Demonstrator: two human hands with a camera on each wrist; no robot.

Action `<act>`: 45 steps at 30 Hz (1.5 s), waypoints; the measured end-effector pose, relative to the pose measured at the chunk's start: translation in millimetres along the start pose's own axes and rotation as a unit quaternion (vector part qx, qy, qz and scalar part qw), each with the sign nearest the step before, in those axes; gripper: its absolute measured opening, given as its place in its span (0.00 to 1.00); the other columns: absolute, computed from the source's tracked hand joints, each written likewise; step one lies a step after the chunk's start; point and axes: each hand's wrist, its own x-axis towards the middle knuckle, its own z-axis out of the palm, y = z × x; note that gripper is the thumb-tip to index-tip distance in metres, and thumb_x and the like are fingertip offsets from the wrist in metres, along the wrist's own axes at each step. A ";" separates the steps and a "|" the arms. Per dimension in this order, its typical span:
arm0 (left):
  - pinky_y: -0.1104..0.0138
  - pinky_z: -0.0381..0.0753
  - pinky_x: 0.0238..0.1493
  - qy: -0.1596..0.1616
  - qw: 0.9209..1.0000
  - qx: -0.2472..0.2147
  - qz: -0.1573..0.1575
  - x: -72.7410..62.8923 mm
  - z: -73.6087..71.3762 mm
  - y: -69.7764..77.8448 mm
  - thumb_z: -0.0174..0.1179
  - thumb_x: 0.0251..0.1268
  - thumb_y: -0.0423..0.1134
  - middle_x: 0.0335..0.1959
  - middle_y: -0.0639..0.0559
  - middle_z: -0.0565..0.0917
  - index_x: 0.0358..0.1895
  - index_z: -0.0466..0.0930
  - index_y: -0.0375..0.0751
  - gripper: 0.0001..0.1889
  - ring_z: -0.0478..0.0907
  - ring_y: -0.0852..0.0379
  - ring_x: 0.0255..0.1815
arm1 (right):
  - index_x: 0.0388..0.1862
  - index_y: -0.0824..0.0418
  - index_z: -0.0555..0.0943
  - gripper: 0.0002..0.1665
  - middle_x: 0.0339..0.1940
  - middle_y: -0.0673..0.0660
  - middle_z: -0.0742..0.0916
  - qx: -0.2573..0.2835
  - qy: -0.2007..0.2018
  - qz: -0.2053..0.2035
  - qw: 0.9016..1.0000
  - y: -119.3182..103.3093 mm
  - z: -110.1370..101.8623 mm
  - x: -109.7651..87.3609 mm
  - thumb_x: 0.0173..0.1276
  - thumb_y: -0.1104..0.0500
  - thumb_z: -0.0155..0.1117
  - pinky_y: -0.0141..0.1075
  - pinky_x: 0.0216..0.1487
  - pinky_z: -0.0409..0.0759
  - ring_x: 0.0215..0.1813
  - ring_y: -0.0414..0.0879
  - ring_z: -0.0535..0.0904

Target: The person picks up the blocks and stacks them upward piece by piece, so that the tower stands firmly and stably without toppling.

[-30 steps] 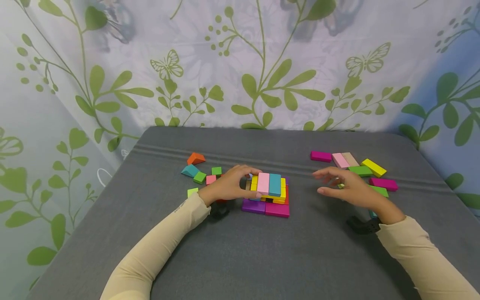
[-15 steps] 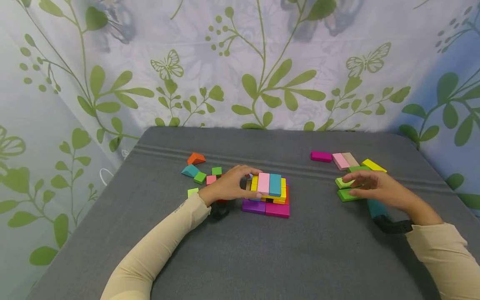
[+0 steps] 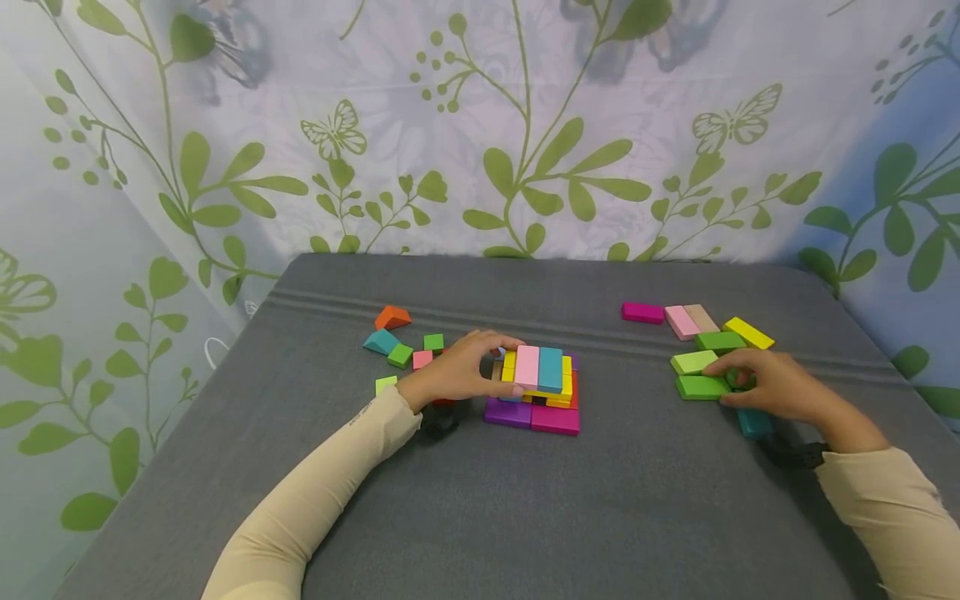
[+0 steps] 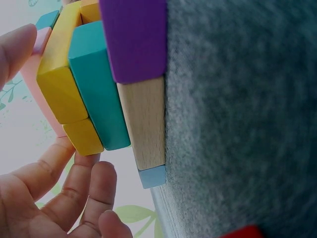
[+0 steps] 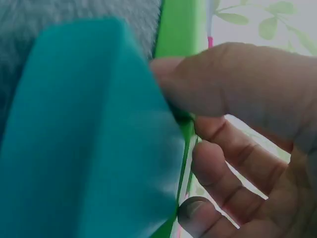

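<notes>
A layered stack of coloured blocks stands mid-table. On its top lie a pink block [image 3: 527,367] and a teal block [image 3: 551,370], side by side. My left hand [image 3: 465,367] pinches the pink block, thumb at its near end and index finger at its far end; in the left wrist view another fingertip touches a yellow block [image 4: 62,94]. My right hand [image 3: 787,387] has its thumb and fingers around a green block [image 3: 738,379], mostly hidden by the hand. Beside it lie a light green block [image 3: 693,362], another green block [image 3: 701,387] and a larger teal block [image 3: 753,423].
Magenta [image 3: 642,312], pink [image 3: 681,322], plain wood [image 3: 701,317] and yellow [image 3: 747,332] blocks lie at the back right. Left of the stack are small green cubes [image 3: 400,356], a teal wedge [image 3: 381,342] and an orange piece [image 3: 392,317]. A patterned curtain [image 3: 480,125] hangs behind the grey table.
My right hand has moved right and lowered onto the green blocks, its fingers closing around one. The left hand stays at the top of the stack.
</notes>
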 end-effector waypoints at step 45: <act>0.48 0.75 0.69 -0.003 1.000 -0.004 0.012 -0.5 0.2 1.7 0.75 0.70 0.46 0.74 0.43 0.77 0.78 0.74 0.39 0.37 0.73 0.44 0.68 | 0.58 0.68 0.87 0.19 0.52 0.59 0.90 0.228 0.038 -0.095 0.968 -127.0 53.6 108.9 0.69 0.68 0.76 0.41 0.53 0.85 0.50 0.51 0.81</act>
